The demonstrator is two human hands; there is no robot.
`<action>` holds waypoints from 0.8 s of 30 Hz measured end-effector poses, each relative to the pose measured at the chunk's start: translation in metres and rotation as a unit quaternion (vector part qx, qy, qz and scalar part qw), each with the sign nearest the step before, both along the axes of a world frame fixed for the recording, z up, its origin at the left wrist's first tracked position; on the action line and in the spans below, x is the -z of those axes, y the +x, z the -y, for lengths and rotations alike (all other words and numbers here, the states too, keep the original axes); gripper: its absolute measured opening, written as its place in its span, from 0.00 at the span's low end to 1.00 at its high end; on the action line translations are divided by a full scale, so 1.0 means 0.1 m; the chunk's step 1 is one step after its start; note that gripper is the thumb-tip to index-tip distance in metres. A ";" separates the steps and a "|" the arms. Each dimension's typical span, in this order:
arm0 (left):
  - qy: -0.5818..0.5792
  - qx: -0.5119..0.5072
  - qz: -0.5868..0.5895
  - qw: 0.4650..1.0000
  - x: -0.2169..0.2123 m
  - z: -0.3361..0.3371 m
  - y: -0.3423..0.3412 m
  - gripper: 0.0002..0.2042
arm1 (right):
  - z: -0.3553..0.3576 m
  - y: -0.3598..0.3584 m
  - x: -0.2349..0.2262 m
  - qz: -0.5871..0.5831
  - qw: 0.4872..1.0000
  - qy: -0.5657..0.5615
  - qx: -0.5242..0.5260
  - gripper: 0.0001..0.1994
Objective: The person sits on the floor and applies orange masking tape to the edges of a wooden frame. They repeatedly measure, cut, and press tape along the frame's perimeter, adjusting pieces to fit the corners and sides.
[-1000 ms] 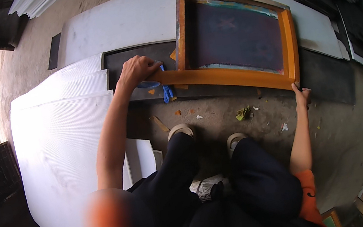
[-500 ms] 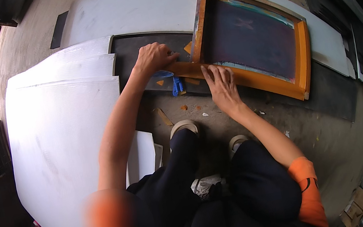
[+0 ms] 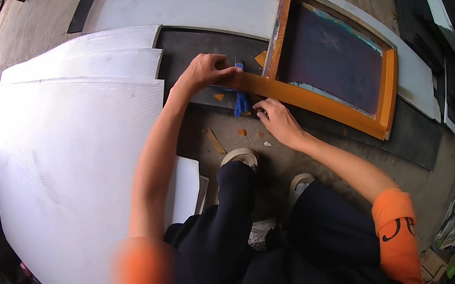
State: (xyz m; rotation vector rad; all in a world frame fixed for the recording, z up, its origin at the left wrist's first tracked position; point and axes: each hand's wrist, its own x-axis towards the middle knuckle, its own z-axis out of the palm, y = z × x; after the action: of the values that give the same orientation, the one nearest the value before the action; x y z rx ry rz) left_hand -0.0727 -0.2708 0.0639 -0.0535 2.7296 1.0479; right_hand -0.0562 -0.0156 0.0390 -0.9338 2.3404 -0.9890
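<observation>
A rectangular screen frame point(image 3: 282, 21) with dark mesh point(image 3: 327, 51) lies on the boards to the right of centre. An orange-brown tape strip point(image 3: 318, 101) covers its near edge and extends left past the frame's corner. At that left end is my left hand point(image 3: 204, 73), its thumb and fingers pinched on a small blue tool point(image 3: 239, 67) with a thin tip; the fingers partly hide it. My right hand point(image 3: 280, 120) is just below the strip, fingers bent and apart, nothing visible in them. Next to its fingertips lies another blue object point(image 3: 241, 104), its kind unclear.
White corrugated sheets point(image 3: 80, 137) spread over the left side. A black board point(image 3: 204, 42) and a long white panel point(image 3: 185, 3) lie beneath and behind the frame. Brown scraps point(image 3: 242, 132) dot the floor by my shoes point(image 3: 241, 158). Dark panels point(image 3: 430, 15) stand at far right.
My right hand has come off the tape strip and moved nearer to me, beside the loose blue object. The small blue tool now shows at my left fingertips. The whole view has shifted slightly.
</observation>
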 end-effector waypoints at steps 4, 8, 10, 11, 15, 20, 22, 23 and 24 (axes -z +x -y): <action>0.190 -0.101 -0.095 0.972 0.28 0.04 0.22 0.30 | 0.46 0.10 0.16 0.032 0.983 -0.025 0.181 0.07; 0.182 -0.107 -0.082 0.974 0.29 0.05 0.20 0.30 | 0.69 0.31 0.29 -0.128 0.956 -0.033 0.261 0.11; 0.151 -0.091 -0.078 0.981 0.26 0.05 0.15 0.29 | 0.81 0.38 0.27 -0.115 0.953 0.003 0.281 0.18; 0.136 -0.089 -0.072 0.984 0.24 0.05 0.14 0.28 | 0.87 0.42 0.29 -0.121 0.948 0.007 0.296 0.20; 0.129 -0.072 -0.087 0.985 0.17 0.04 0.09 0.27 | 0.94 0.48 0.23 -0.048 0.945 0.008 0.324 0.27; 0.105 -0.070 -0.074 0.989 0.08 0.03 0.05 0.27 | 0.53 0.67 0.06 0.108 0.956 0.143 0.233 0.22; 0.105 -0.061 -0.060 0.991 0.06 0.00 0.03 0.27 | 0.26 0.81 0.03 0.101 0.958 0.141 0.230 0.20; 0.106 -0.060 -0.057 0.991 0.07 0.00 0.02 0.27 | 0.17 0.85 0.05 0.099 0.958 0.140 0.228 0.20; 0.103 -0.061 -0.055 0.991 0.06 0.02 0.03 0.27 | 0.17 0.83 -0.07 0.113 0.952 0.146 0.245 0.20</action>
State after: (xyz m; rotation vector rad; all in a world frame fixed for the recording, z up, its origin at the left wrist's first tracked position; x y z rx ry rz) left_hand -0.0700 -0.2729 0.0579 -0.1359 2.7264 1.3997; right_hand 0.0267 -0.0328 0.0460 -0.1149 2.4725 -0.8311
